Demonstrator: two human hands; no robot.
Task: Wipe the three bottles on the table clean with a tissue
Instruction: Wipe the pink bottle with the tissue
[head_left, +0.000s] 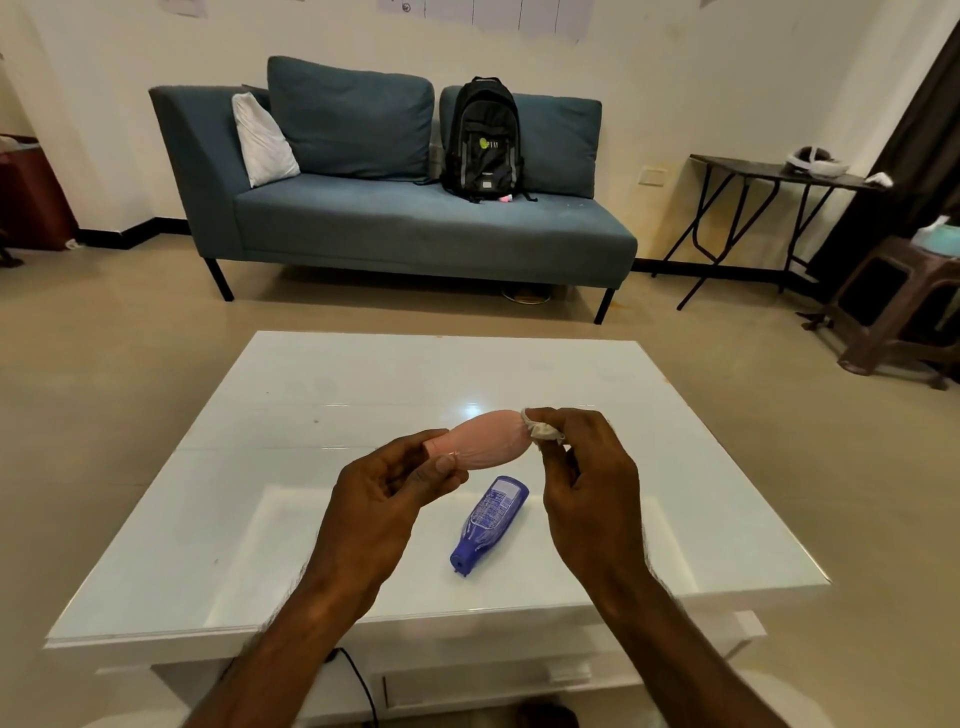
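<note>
My left hand (387, 483) grips the cap end of a pink bottle (485, 439) and holds it sideways above the white table (291, 415). My right hand (587, 467) pinches a crumpled white tissue (543, 429) against the bottle's far end. A blue bottle (488, 522) with a white printed label lies on its side on the table, below and between my hands, its cap toward me. A third bottle is not in view.
Beyond the table stands a blue sofa (395, 208) with a black backpack (483, 140) on it. A dark folding table (769, 176) and a brown stool (893, 306) stand at the right. A black cable (358, 680) hangs under the table's front edge.
</note>
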